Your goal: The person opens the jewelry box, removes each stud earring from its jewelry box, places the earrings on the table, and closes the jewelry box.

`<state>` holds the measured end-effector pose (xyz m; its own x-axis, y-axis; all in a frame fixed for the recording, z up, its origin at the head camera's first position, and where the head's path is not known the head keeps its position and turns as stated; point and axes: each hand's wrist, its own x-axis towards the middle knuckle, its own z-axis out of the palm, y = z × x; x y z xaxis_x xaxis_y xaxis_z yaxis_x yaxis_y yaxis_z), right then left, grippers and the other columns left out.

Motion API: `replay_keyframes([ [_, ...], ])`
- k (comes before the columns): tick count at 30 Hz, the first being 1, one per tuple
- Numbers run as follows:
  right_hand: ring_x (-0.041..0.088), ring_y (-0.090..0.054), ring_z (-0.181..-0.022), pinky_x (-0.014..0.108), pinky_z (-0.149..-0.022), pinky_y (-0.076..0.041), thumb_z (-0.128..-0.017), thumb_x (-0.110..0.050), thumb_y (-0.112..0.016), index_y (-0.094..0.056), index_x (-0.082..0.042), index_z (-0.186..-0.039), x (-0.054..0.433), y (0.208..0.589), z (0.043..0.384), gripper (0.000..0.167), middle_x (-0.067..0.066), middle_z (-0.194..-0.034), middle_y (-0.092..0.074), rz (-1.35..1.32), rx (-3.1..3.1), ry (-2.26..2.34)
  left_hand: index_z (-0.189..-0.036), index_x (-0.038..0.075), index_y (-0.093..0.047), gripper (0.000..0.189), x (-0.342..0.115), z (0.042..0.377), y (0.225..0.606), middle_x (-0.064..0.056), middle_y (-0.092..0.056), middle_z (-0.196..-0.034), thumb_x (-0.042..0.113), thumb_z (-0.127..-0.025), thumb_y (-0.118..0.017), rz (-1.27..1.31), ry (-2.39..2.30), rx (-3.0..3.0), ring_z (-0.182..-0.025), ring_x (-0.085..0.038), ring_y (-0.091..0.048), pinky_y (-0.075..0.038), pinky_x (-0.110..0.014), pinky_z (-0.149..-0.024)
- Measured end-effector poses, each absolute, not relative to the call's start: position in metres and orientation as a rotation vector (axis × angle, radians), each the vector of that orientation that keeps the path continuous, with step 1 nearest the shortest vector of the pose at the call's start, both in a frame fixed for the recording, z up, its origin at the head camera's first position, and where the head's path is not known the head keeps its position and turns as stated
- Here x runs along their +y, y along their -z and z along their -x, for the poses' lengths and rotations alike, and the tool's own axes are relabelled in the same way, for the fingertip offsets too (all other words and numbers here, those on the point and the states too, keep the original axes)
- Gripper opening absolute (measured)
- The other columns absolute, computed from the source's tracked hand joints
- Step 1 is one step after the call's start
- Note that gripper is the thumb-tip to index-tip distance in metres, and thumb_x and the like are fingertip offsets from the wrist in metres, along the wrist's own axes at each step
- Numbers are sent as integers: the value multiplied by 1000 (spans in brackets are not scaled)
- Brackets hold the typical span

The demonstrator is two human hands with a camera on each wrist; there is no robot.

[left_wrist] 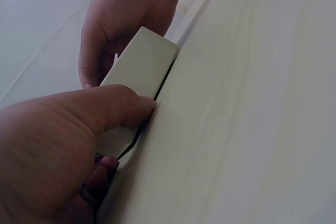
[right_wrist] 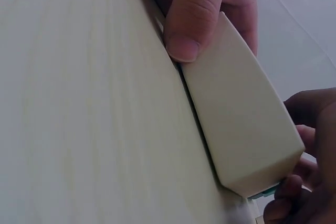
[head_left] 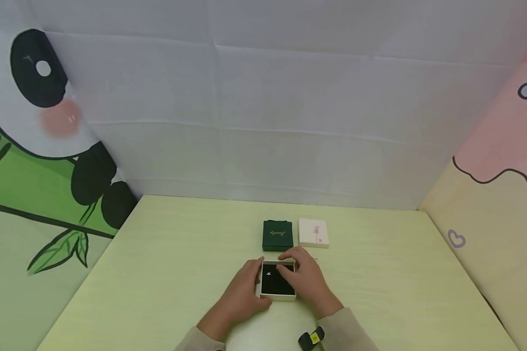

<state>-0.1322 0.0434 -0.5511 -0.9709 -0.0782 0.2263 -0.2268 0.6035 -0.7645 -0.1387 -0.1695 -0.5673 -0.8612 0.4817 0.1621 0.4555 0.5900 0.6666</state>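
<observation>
A small white box (head_left: 278, 298) lies uncovered on the table near its front. Inside is a black pad (head_left: 277, 286) carrying a tiny silver star-shaped piece (head_left: 269, 274). My left hand (head_left: 246, 291) grips the box at its left side, and the left thumb (left_wrist: 134, 109) presses the near wall in the left wrist view. Over the right side reaches my right hand (head_left: 309, 279), its thumb above the black pad and its index finger by the back rim. Bent lower fingers (right_wrist: 286, 192) sit against the right side. Whether thumb and index pinch anything is unclear.
Behind the box stands a dark green box (head_left: 277, 235) with gold lettering. Next to it, on the right, lies a flat white lid-like piece (head_left: 313, 232) with a pink flower print. The pale wooden table (head_left: 180, 253) meets a white cloth backdrop (head_left: 290, 122).
</observation>
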Motion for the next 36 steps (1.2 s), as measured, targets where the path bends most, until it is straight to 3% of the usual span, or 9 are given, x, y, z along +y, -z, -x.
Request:
replay_keyframes([
  [5, 12, -53, -82, 32, -73, -47, -94, -27, -77, -72, -30, -101, 42, 558, 134, 9, -15, -102, -61, -252, -2647, -1316, -153, -4, -39, 96, -169, 138, 566, 0, -51, -121, 21, -72, -86, -804, -1141, 2762, -96, -13, -50, -46, -34, -84],
  [11, 11, -60, -100, 42, -89, -51, -94, -28, -77, -76, -31, -102, 42, 565, 132, 8, -15, -108, -64, -261, -2659, -1398, -153, -5, -38, 98, -167, 136, 566, 0, -51, -118, 21, -71, -86, -789, -1148, 2759, -95, -12, -50, -46, -33, -84],
  [16, 11, -61, -105, 44, -94, -50, -93, -31, -77, -78, -32, -103, 41, 566, 132, 9, -16, -110, -64, -250, -2665, -1419, -153, -5, -38, 98, -166, 136, 567, 1, -50, -116, 21, -72, -86, -800, -1136, 2759, -95, -12, -49, -45, -32, -82],
  [36, 14, -62, -101, 40, -88, -51, -87, -34, -83, -81, -28, -103, 32, 568, 135, 17, -14, -105, -64, -190, -2687, -1317, -152, -4, -40, 95, -166, 143, 570, 3, -48, -110, 23, -74, -86, -793, -1119, 2755, -94, -12, -49, -44, -31, -83],
])
